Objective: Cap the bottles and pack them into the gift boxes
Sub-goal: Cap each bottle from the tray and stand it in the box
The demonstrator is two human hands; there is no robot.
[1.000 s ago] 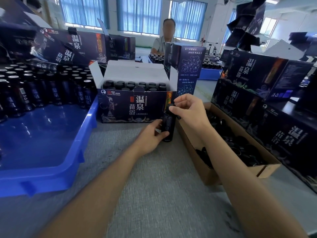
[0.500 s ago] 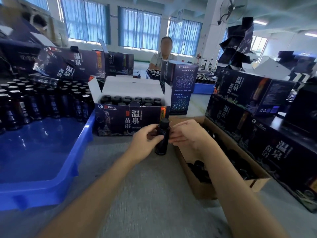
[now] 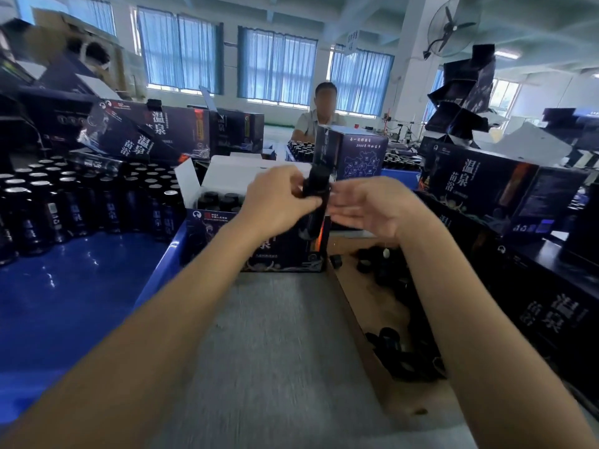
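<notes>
Bottle: the dark bottle [image 3: 313, 218] is up in the air, roughly upright, over the front right corner of the open gift box [image 3: 252, 254]. It looks capped, though blur softens the top.
Left hand: the left hand [image 3: 278, 202] wraps the bottle's upper body, thumb across the front, and carries it alone.
Right hand: the right hand [image 3: 376, 205] has its fingers spread and loose just beside the bottle and holds nothing. Whether it touches is lost in the blur.
Handling: I judge it small, rigid, smooth-sided and probably full, so it has some heft, can slip, and may crack against its neighbours.
Hold: round the body below the cap, never by the cap alone.
Box: capped bottles [image 3: 220, 199] fill the rear rows.
Supplies: loose caps [image 3: 402, 358] lie at the right and 1 blue tray [image 3: 155, 273] sits on the left of the desk [image 3: 275, 351].
</notes>
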